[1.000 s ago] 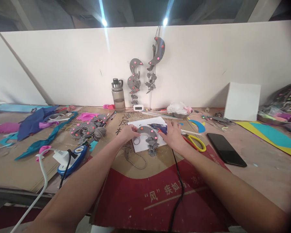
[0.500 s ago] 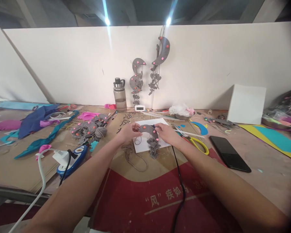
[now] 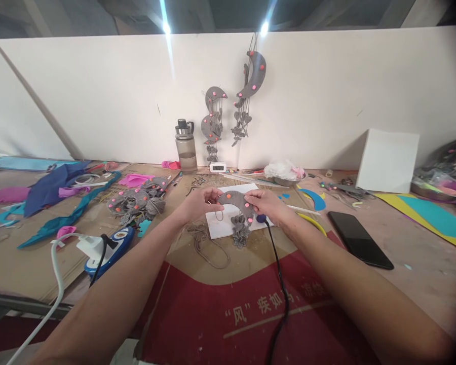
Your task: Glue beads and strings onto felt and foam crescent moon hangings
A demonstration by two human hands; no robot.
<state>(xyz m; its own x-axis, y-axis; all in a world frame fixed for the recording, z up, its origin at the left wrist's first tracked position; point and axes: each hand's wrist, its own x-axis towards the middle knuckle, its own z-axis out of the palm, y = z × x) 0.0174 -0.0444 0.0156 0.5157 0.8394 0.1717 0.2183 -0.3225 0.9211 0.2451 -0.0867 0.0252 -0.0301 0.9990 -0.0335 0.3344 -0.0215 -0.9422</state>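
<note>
Both my hands hold a grey felt crescent (image 3: pixel 234 199) dotted with orange beads, lifted a little above a white sheet (image 3: pixel 228 223). My left hand (image 3: pixel 198 203) pinches its left tip, my right hand (image 3: pixel 266 205) grips its right end. Grey felt shapes on strings (image 3: pixel 240 229) hang from the crescent down onto the sheet. A blue glue gun's end (image 3: pixel 261 219) with a black cable (image 3: pixel 279 284) lies just under my right hand.
A pile of finished grey crescents (image 3: pixel 137 202) lies left. Yellow scissors (image 3: pixel 314 223) and a black phone (image 3: pixel 359 239) lie right. A water bottle (image 3: pixel 186 147), small clock (image 3: pixel 217 167) and hanging samples (image 3: pixel 251 86) stand at the back wall. A power strip (image 3: pixel 106 247) sits front left.
My right hand let go of the glue gun and took the crescent's right end. Both hands raised the crescent off the sheet and tilted it toward me.
</note>
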